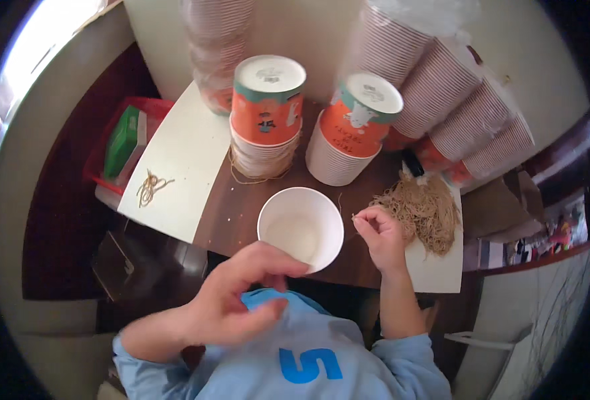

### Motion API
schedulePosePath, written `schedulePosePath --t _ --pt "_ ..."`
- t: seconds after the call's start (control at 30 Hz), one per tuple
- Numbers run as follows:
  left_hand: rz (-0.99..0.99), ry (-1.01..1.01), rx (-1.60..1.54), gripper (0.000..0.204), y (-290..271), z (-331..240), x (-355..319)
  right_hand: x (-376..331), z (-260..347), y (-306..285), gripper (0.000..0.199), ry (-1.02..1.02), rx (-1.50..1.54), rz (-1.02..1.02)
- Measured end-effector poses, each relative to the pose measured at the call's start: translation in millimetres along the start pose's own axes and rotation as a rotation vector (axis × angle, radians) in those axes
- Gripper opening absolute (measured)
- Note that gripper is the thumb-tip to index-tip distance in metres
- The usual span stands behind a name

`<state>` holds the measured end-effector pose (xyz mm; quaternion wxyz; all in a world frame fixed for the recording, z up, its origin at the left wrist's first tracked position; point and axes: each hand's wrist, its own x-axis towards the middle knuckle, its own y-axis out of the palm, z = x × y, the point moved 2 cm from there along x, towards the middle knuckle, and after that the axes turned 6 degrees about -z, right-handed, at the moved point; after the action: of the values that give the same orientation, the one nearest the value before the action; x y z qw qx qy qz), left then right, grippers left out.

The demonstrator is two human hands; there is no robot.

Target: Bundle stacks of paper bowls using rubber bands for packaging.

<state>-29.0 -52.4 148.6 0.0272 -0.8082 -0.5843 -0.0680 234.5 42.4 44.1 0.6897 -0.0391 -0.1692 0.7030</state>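
An empty white paper cup [328, 220] stands mouth up at the near side of the brown tabletop. My left hand [245, 287] is open just in front of it, thumb and fingers apart, the fingertips overlapping its near rim in view. Right of the cup, my right hand [379, 230] is closed in a pinch with a short end of tan twine at its fingertips. Beside that hand lies a tangled heap of tan twine [425, 213]. Behind the cup is a cup stack wound with twine [261, 160], topped by an upside-down orange cup [268, 119].
A second stack of nested cups [338, 160] carries another inverted orange cup [355, 123]. Tall plastic-wrapped cup stacks [438, 77] lean at the back right; another column [218, 53] rises back left. Loose twine [151, 189] lies on the white table part, near a red basket [151, 107].
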Motion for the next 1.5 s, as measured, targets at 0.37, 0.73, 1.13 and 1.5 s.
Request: schedulePosePath --t 0.37,0.73,1.13,1.5 --pt "0.040 0.486 0.374 0.042 72 -77 50 -14 -4 20 0.004 0.053 0.122 0.152" --pt "-0.142 -0.113 0.951 0.031 -52 87 86 16 -23 26 0.012 -0.089 -0.494 0.278" --pt "-0.369 -0.401 -0.181 0.046 -66 170 34 -3 32 49 0.009 0.039 -0.287 0.315" --pt "-0.312 -0.582 -0.365 0.041 -66 164 41 -15 41 39 0.010 0.159 -0.200 0.332"
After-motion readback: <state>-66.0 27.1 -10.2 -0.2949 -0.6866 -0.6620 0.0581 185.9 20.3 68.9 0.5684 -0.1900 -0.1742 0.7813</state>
